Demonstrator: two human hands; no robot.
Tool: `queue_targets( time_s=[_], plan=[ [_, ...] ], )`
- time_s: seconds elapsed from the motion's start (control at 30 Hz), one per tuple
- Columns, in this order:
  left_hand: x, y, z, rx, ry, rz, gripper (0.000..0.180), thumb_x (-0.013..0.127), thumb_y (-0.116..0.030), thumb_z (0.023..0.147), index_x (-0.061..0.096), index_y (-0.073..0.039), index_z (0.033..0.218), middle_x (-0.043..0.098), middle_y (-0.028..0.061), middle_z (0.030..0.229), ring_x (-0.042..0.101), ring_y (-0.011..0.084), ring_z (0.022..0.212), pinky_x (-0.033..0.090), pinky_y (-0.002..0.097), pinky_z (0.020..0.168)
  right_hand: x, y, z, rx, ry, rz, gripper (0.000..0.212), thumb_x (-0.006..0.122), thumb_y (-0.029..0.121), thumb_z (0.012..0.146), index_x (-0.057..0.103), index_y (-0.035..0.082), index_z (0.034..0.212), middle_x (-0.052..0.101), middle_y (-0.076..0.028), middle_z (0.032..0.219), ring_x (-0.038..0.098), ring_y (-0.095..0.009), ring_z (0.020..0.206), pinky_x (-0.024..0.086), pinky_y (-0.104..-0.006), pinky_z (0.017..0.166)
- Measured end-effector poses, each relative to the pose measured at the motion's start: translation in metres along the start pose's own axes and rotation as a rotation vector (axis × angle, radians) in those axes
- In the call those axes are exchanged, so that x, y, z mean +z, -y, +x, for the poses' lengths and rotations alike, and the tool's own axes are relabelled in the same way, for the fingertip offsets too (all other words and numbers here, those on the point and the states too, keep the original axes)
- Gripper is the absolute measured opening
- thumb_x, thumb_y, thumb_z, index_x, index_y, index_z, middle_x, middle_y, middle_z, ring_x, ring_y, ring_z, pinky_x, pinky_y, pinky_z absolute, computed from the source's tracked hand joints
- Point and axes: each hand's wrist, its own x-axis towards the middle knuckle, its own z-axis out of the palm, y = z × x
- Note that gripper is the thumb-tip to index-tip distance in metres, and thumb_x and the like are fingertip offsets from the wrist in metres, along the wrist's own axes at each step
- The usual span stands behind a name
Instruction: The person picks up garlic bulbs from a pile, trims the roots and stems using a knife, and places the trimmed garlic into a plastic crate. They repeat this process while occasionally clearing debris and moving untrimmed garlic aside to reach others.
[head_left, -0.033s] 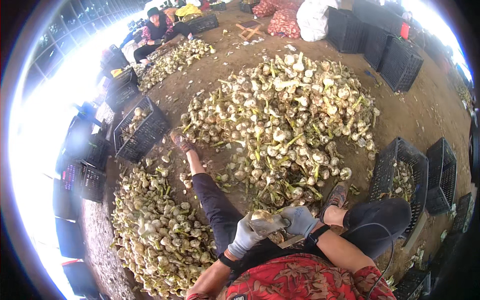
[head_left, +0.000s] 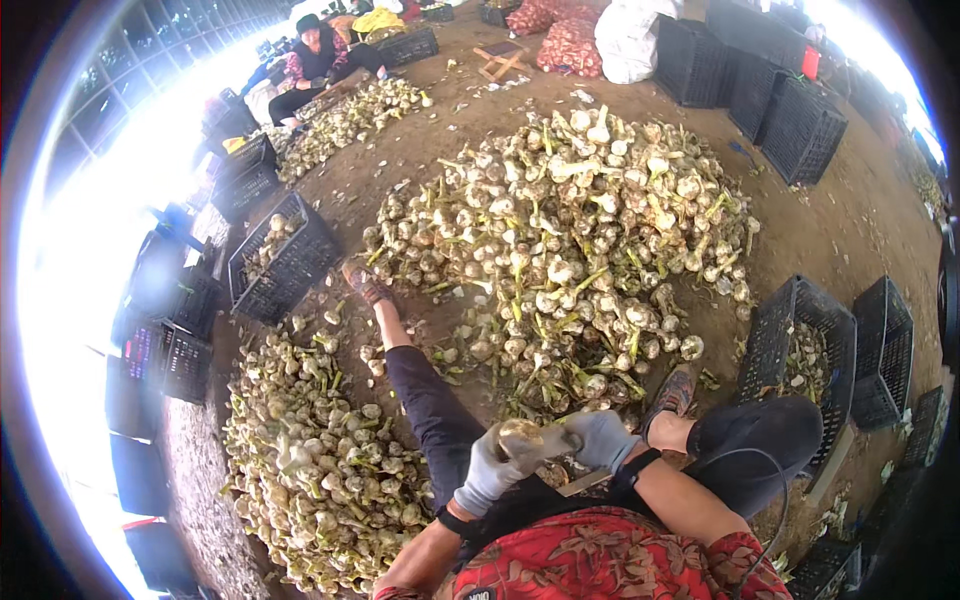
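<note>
My left hand (head_left: 492, 468), in a grey work glove, is closed around a garlic bulb (head_left: 520, 436) in front of my lap. Just to its right, my gloved right hand (head_left: 602, 441) grips a knife with a flat grey blade (head_left: 553, 441). The blade reaches toward the bulb and is smeared by motion; I cannot tell whether it touches. Beyond my hands lies a big heap of garlic with stems (head_left: 570, 240). A second garlic pile (head_left: 320, 470) lies to the left of my outstretched left leg.
A black crate with some garlic (head_left: 285, 258) stands at the left. Another black crate (head_left: 797, 345) at the right holds trimmings. Stacked crates (head_left: 775, 105), red net sacks (head_left: 570, 48) and a small stool (head_left: 502, 60) are farther back. A person (head_left: 318, 65) sits by another pile.
The bulb in my left hand has turned slightly and sits a little differently. The blade has shifted and blurred between my hands. The rest looks the same.
</note>
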Motion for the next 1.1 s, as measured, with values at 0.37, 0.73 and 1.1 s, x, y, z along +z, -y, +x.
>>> queue_targets(
  time_s=[0.37,0.73,1.1],
  plan=[
    [-0.041,-0.067,0.004,0.268,0.184,0.543,0.073,0.087,-0.031,0.066,0.053,0.000,0.123,0.064,0.0146,0.110,0.065,0.0270,0.101,0.053,0.0344,0.085,-0.063,0.015,0.019,0.263,-0.158,0.368,0.030,0.062,0.027,0.074,0.069,0.008,0.095,0.067,-0.018,0.080,0.065,-0.035,0.076,0.050,-0.0408,0.067],
    [-0.015,-0.026,0.013,0.440,0.486,1.365,0.044,0.063,-0.015,0.076,0.060,-0.021,0.119,0.058,0.0073,0.114,0.064,0.0304,0.089,0.054,0.0445,0.071,-0.070,0.047,0.012,0.018,0.109,0.169,0.030,0.059,0.025,0.074,0.067,0.009,0.099,0.065,-0.016,0.079,0.065,-0.034,0.077,0.049,-0.0414,0.070],
    [-0.041,-0.039,0.006,0.542,0.241,1.244,0.047,0.066,-0.013,0.074,0.061,-0.022,0.120,0.060,0.0089,0.110,0.061,0.0326,0.096,0.054,0.0436,0.076,-0.050,-0.029,-0.010,0.527,0.162,-0.036,0.032,0.059,0.030,0.084,0.070,0.009,0.106,0.071,-0.015,0.092,0.069,-0.030,0.086,0.054,-0.0387,0.077]
  ],
)
